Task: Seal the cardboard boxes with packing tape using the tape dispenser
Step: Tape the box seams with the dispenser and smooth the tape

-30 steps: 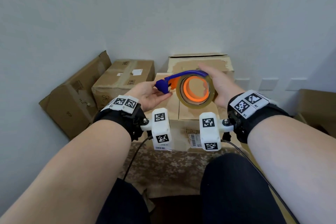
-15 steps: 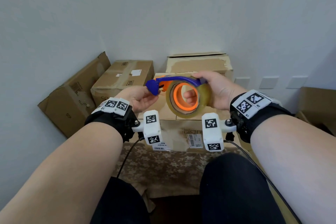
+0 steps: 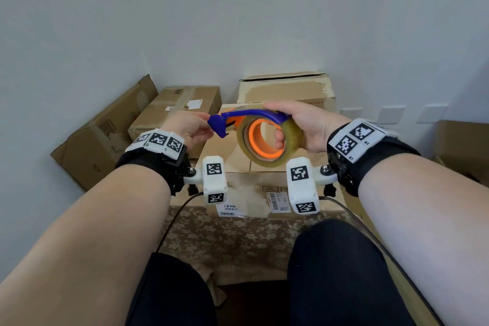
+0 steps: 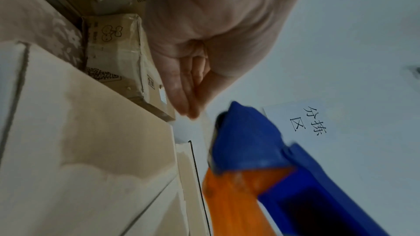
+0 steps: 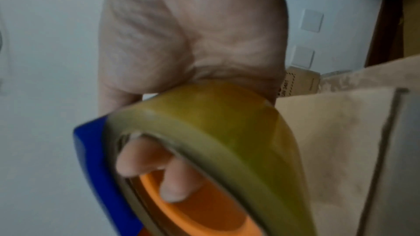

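Observation:
The tape dispenser (image 3: 267,140) has a blue frame, an orange core and a roll of clear yellowish tape. It hangs above the cardboard box (image 3: 219,152) on the cloth-covered table. My right hand (image 3: 280,137) grips the roll (image 5: 227,123), fingers hooked through the orange core and thumb over the blue frame. My left hand (image 3: 209,127) is at the blue cutter head (image 3: 218,124). In the left wrist view its fingertips (image 4: 189,109) pinch the loose end of the clear tape (image 4: 205,125) beside that head (image 4: 245,141). The box's top seam (image 4: 193,177) lies below.
A taped box (image 3: 180,108) and a box leaning on the wall (image 3: 105,135) stand at the left. A taller box (image 3: 285,87) is behind and another box (image 3: 463,145) at the right edge. Floral cloth (image 3: 238,241) hangs in front of my knees. Walls close in.
My right hand's fingers have slid through the orange core and the dispenser has levelled and shifted left. My left hand has moved from under the blue head to pinching at its tip.

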Demonstrator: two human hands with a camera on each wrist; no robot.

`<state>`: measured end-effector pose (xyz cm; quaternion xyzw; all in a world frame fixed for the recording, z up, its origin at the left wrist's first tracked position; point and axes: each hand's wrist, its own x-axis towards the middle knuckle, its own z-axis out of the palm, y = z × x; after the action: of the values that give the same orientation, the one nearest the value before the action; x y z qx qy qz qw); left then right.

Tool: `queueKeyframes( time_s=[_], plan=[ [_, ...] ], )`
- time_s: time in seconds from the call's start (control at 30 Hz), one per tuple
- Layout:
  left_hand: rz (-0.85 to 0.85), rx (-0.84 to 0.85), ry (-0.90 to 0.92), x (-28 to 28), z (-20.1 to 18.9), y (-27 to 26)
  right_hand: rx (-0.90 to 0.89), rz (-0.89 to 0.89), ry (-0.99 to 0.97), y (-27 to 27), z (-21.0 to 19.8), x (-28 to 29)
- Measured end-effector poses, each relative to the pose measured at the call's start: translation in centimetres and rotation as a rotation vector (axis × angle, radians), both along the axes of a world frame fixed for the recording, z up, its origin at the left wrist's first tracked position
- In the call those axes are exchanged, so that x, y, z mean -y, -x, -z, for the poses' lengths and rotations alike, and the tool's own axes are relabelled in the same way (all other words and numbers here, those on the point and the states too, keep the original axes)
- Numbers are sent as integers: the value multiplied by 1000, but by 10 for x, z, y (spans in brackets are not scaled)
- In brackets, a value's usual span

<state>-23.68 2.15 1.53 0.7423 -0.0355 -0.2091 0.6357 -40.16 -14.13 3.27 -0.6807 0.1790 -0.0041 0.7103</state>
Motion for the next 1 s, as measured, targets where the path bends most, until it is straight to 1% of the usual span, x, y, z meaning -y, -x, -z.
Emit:
queueKeyframes(
  time_s=[0.13, 0.27, 0.37, 0.47, 0.53, 0.67, 0.9, 1.0],
  plan=[
    [-156, 64, -55, -16, 6, -14, -41, 1, 107, 10, -2, 20],
    [-159, 92, -100, -22, 18, -7, -103, -39, 233, 13, 0, 24],
    [-214, 105, -101, -30, 27, -3, -123, -33, 316, 8, -1, 20],
    [-172, -4, -43, -42, 35, 4, -123, -20, 427, 2, -1, 16],
    [-126, -34, 6, -46, 40, 11, -127, -40, 486, -2, -3, 10],
    [-109, -8, 38, -57, 44, 14, -179, -38, 581, -7, -4, 0],
    [-85, 36, -74, -72, 45, 16, -226, -42, 631, -15, -5, -13],
    [-71, 19, -64, -74, 47, 18, -224, -12, 689, -17, -5, -19]
  ],
)
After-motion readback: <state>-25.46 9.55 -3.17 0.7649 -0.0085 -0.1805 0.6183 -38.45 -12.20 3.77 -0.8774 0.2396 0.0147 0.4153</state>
